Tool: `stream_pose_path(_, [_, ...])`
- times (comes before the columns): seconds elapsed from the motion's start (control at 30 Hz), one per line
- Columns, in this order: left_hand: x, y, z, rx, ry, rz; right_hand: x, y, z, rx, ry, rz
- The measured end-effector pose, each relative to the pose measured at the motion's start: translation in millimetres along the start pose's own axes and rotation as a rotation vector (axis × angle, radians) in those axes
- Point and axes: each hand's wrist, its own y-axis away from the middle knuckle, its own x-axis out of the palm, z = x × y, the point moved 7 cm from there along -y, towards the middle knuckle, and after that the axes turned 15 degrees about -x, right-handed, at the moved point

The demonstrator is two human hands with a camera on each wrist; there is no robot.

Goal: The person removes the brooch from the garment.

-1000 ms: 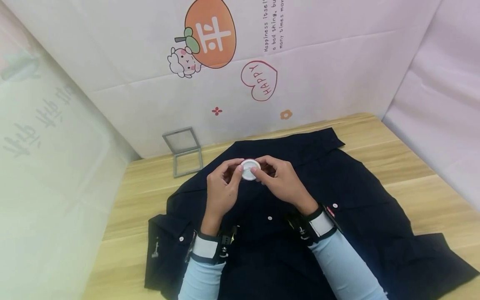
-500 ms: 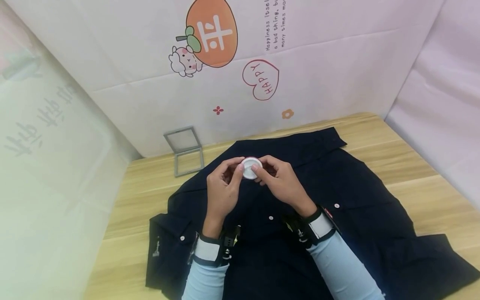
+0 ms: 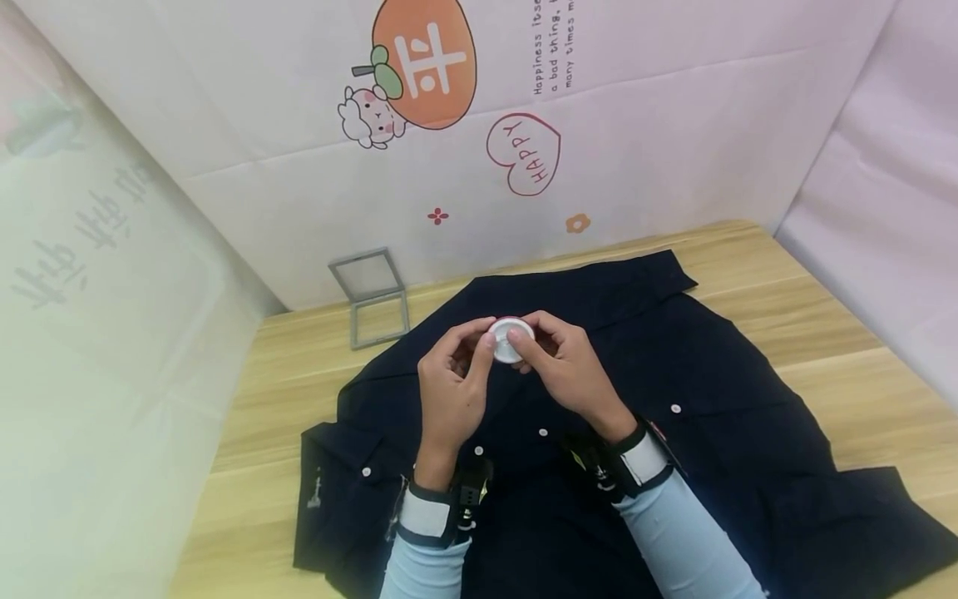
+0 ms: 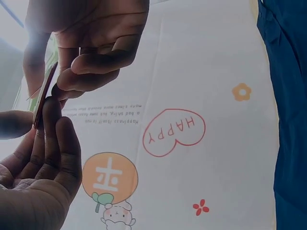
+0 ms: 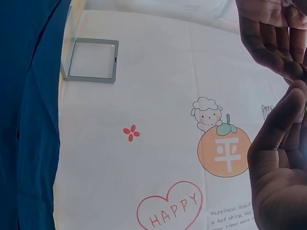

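Note:
A round badge [image 3: 502,344] is held up between both hands in the head view, its white back turned upward and a red edge showing at the top. My left hand [image 3: 455,391] pinches its left rim with thumb and fingers. My right hand [image 3: 572,370] grips the right side, thumb lying over the white back. In the left wrist view the badge [image 4: 44,98] appears edge-on between the fingertips. The right wrist view mostly hides it behind the fingers. Beneath the hands a dark navy shirt [image 3: 733,433] with white buttons lies spread out.
A grey hinged square frame [image 3: 354,329] with clear panes stands unfolded at the table's back left, against the printed white wall cloth [image 3: 284,208]. Wooden tabletop [image 3: 262,399] shows around the shirt. White cloth also rises at left and right.
Both hands and the badge have shifted slightly right in the head view. The left forearm has moved inward, uncovering a shirt button beside the wrist. The grip on the badge stays.

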Motion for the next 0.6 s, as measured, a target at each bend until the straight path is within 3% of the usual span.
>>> stream_pose_path(0.6, [0.8, 0.7, -2.2, 0.006, 0.017, -0.005, -2.1, 0.0, 2.2, -0.054, -0.029, 0.007])
